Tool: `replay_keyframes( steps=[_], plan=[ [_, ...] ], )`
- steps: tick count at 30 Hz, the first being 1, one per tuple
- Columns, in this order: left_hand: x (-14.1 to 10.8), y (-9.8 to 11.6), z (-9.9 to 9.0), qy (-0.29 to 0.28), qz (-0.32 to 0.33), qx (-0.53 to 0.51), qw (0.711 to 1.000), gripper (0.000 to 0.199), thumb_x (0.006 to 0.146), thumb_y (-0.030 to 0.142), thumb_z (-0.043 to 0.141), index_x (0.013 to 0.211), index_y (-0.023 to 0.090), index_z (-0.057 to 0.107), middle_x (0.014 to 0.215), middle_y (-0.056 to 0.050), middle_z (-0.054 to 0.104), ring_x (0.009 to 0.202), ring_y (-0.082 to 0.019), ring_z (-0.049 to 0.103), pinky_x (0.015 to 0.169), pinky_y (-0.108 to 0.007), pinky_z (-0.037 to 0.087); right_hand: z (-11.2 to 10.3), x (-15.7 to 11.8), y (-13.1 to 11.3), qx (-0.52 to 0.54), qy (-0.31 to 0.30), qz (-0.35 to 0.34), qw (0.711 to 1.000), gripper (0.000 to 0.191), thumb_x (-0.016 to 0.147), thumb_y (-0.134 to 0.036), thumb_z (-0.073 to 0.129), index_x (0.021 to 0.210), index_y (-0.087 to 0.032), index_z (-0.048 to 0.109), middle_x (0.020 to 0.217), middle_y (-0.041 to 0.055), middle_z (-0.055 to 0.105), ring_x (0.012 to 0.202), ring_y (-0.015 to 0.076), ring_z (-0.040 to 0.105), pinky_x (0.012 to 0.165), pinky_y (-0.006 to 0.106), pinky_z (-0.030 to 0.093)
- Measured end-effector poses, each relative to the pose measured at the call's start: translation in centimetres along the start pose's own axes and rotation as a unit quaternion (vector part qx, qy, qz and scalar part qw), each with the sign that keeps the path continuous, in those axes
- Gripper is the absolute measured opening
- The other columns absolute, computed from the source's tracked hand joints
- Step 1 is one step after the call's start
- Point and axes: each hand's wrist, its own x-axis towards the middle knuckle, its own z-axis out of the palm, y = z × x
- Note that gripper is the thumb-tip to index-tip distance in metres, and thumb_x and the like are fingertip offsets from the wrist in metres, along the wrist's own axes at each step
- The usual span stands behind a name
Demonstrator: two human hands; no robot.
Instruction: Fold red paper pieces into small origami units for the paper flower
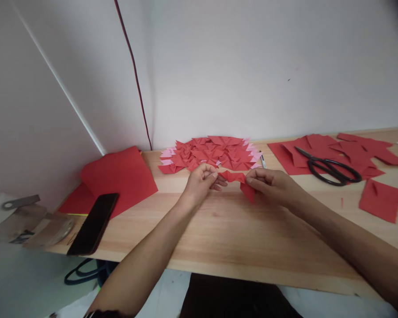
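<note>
A small folded piece of red paper [233, 176] is stretched between my two hands, just above the wooden table. My left hand [203, 180] pinches its left end between thumb and fingers. At the other end, my right hand [268, 183] grips the paper, and a red flap hangs down beside the fingertips. Right behind the hands lies a pile of folded red and pink paper pieces [212, 152]. A pen [263, 160] rests at the right side of that pile.
Black-handled scissors [329, 170] lie on red paper cutouts [318, 145] at the right. More red scraps [379, 205] sit nearer. On the left are red sheets [122, 176], a dark phone [94, 223] and a clear tape roll [58, 227]. A wall [235, 66] stands behind the table [212, 238].
</note>
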Motion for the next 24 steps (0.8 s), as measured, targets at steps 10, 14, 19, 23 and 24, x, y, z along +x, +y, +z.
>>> replay_keyframes(
  steps=[10, 14, 19, 23, 24],
  plan=[
    [-0.4, -0.2, 0.3, -0.022, -0.025, 0.018, 0.999, 0.015, 0.083, 0.027, 0.058, 0.086, 0.014, 0.051, 0.079, -0.007, 0.067, 0.065, -0.013, 0.066, 0.059, -0.022, 0.048, 0.0, -0.1, -0.1, 0.054, 0.014, 0.022, 0.998, 0.031, 0.077, -0.048, 0.058, 0.069, -0.019, 0.057, 0.060, -0.0025, 0.050, 0.053, 0.0100, 0.042, 0.049, 0.023, 0.031],
    [-0.7, -0.4, 0.8, -0.068, -0.033, 0.066, 0.995, 0.020, 0.075, 0.028, 0.068, 0.080, 0.011, 0.059, 0.077, -0.006, 0.066, 0.064, -0.010, 0.061, 0.059, -0.021, 0.047, 0.0, -0.2, -0.6, 0.052, 0.019, 0.005, 0.998, 0.030, 0.078, -0.047, 0.056, 0.069, -0.019, 0.056, 0.060, -0.0021, 0.052, 0.053, 0.0108, 0.044, 0.050, 0.024, 0.033],
    [-1.1, -1.0, 1.9, -0.070, -0.068, 0.055, 0.994, 0.028, 0.068, 0.031, 0.075, 0.087, 0.011, 0.067, 0.076, -0.004, 0.065, 0.060, -0.009, 0.056, 0.057, -0.021, 0.043, 0.3, -0.2, -0.3, 0.006, 0.033, -0.034, 0.999, 0.027, 0.080, -0.045, 0.054, 0.070, -0.020, 0.057, 0.061, -0.0017, 0.054, 0.053, 0.0116, 0.047, 0.050, 0.024, 0.036],
    [-1.2, -1.4, 2.2, -0.055, -0.068, 0.046, 0.995, 0.030, 0.069, 0.033, 0.073, 0.086, 0.009, 0.068, 0.068, -0.003, 0.064, 0.055, -0.008, 0.054, 0.053, -0.021, 0.040, 0.6, -0.4, -0.4, -0.009, 0.018, -0.058, 0.998, 0.027, 0.084, -0.043, 0.052, 0.071, -0.020, 0.060, 0.066, -0.0007, 0.057, 0.058, 0.0121, 0.050, 0.053, 0.025, 0.039],
    [-1.2, -1.4, 2.2, -0.050, -0.065, 0.044, 0.996, 0.028, 0.070, 0.032, 0.073, 0.084, 0.009, 0.067, 0.065, -0.003, 0.062, 0.053, -0.008, 0.053, 0.052, -0.021, 0.040, 0.6, -0.5, -0.6, -0.008, 0.019, -0.061, 0.998, 0.028, 0.085, -0.044, 0.051, 0.072, -0.020, 0.060, 0.067, -0.0001, 0.058, 0.059, 0.0123, 0.051, 0.054, 0.025, 0.040]
  ],
)
